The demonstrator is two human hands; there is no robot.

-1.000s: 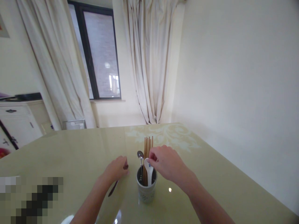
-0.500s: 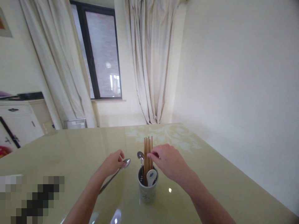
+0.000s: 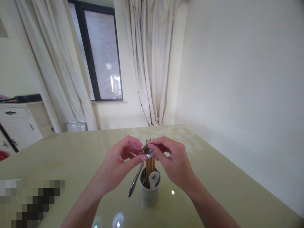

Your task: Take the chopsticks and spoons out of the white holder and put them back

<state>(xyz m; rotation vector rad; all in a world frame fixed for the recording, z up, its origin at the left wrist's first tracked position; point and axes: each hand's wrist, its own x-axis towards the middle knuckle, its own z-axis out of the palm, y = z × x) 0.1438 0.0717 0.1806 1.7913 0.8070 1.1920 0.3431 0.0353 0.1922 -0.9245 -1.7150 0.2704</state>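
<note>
- Right hand (image 3: pixel 175 160), centre right: thumb and fingers pinching a metal spoon (image 3: pixel 136 180) by its bowl.
- Left hand (image 3: pixel 117 166), centre: thumb against bowl; grip cannot be told.
- Metal spoon: frame centre; handle slanting lower-left, nearer left hand, beside utensil cup (image 3: pixel 150 197).

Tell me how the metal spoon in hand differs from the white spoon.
The metal spoon is shiny grey; the white spoon bears a blue mark. The left hand and right hand hold the metal spoon by its bowl; the white spoon stands in the cup, untouched. Both show a rounded end uppermost.
</note>
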